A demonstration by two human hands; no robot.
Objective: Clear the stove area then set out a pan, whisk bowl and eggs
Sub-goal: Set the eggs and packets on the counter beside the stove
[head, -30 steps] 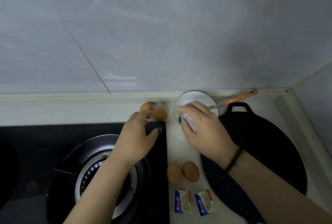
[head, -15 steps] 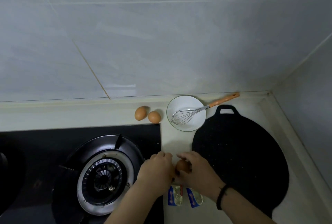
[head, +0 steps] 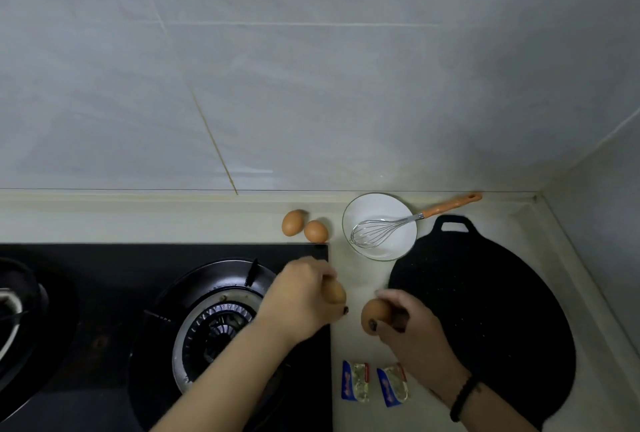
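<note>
Pale countertop: left hand grips egg; right hand grips second egg; whisk handle points back-right.

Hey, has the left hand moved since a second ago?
Yes. The left hand was up by the two eggs at the stove's back corner; now it grips an egg nearer the person, beside the burner.

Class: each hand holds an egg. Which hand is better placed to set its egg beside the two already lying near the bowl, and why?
Probably the left hand: it and its egg are nearly below the two eggs. The right hand sits further right, by the pan.
</note>
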